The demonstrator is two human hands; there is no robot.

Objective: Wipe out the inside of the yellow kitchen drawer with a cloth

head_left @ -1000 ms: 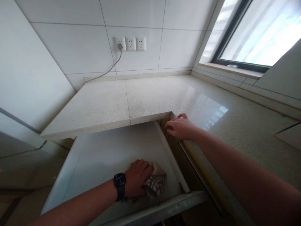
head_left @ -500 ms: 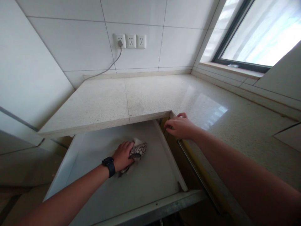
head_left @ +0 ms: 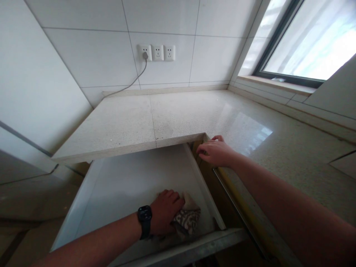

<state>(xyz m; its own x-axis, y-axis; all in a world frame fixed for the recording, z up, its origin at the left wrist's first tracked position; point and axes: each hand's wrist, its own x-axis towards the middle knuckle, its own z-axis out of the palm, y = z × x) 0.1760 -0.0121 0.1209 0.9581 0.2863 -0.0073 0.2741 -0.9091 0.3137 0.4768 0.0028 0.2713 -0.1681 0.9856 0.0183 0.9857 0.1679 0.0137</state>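
Fixtures, far wall and sides
Three white sockets (head_left: pixel 157 53) are mounted in a row on the far tiled wall (head_left: pixel 91 55); a grey plug (head_left: pixel 145 55) occupies the left one, its cord (head_left: pixel 133 82) descending leftward. Far right, a dark-framed window (head_left: pixel 308 44) sits above a pale sill (head_left: pixel 280 85). A white panel (head_left: pixel 33 70) stands at left.

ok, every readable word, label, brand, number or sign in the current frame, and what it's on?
Readable text: none.
Watch: faint marks on its face, too small and blurred to read.
Wall sockets: pin holes, no lettering I can make out.
Cloth under the left hand: swirl pattern, no letters I can see.
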